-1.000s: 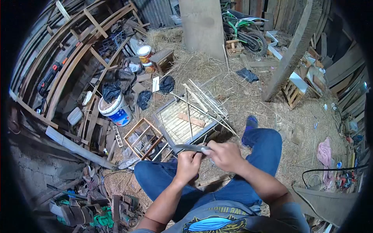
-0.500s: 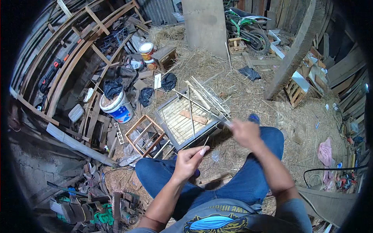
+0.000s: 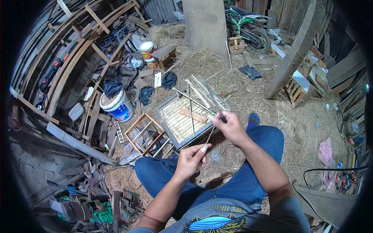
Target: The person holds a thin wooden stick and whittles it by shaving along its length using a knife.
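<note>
A thin stick is pinched at its lower end by my left hand, above my lap. My right hand is closed at the stick's upper end, around a dark handle whose blade can hardly be made out. Just beyond both hands lies a framed slatted panel. On the panel rest a short brown board and several thin strips.
Left of the panel stand a small wooden frame and a white bucket with a black bag. A wooden post leans at the right. Behind is a green motorcycle.
The long blade lay across the stick between my hands at first. My right hand swung out to the right, then came back in to the stick's upper end. My left hand barely moved.
</note>
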The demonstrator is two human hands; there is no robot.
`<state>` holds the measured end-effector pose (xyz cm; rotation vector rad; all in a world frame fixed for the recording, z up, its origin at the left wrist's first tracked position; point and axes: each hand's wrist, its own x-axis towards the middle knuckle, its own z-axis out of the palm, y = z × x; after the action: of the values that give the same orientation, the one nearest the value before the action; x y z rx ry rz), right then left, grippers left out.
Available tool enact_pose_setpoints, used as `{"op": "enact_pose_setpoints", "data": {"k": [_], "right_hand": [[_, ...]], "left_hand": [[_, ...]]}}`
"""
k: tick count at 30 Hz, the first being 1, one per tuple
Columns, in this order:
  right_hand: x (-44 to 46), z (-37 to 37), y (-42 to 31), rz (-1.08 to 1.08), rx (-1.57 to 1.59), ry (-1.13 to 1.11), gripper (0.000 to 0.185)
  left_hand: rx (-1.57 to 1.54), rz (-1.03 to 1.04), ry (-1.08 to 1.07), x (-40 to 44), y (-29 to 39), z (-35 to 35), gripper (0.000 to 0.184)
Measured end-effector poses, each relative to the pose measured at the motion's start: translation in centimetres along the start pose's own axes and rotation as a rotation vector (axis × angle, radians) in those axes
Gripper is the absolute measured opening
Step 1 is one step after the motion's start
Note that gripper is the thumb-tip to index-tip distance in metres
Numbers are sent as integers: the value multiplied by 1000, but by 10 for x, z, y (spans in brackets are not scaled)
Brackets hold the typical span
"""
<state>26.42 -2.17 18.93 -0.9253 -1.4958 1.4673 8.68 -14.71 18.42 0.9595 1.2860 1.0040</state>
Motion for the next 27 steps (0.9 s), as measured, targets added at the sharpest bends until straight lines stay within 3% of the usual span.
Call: {"op": "enact_pose_setpoints", "data": {"k": [4, 6, 10, 12, 14, 15, 16, 17, 20, 27], "right_hand": [[23, -19, 1, -66, -7, 70, 26], [34, -29, -2, 30, 8, 121, 27], [54, -38, -7, 23, 32, 230, 27], [58, -35, -1, -10, -104, 212, 28], [53, -19, -1, -197, -54, 424, 36], [37, -20, -2, -116, -61, 306, 44], [22, -14, -4, -106, -285, 289, 43], [3, -6, -3, -265, -486, 238, 42], [-36, 15, 2, -289, -732, 55, 32], [-46, 6, 2, -439, -865, -71, 29]], "left_hand": [[-34, -27, -16, -5, -1, -4, 31], [-27, -7, -10, -5, -4, -5, 30], [-26, 8, 21, -1, -9, -6, 30], [-23, 98, 40, 1, -9, -2, 29], [-83, 35, 47, 5, -5, -1, 29], [-145, -33, 56, 6, -3, -2, 28], [-147, -29, 61, 8, -2, -2, 28], [-161, 2, 61, 10, -2, -2, 28], [-142, 105, 92, 15, -10, 1, 25], [-41, 232, 115, 13, -17, 5, 19]]}}
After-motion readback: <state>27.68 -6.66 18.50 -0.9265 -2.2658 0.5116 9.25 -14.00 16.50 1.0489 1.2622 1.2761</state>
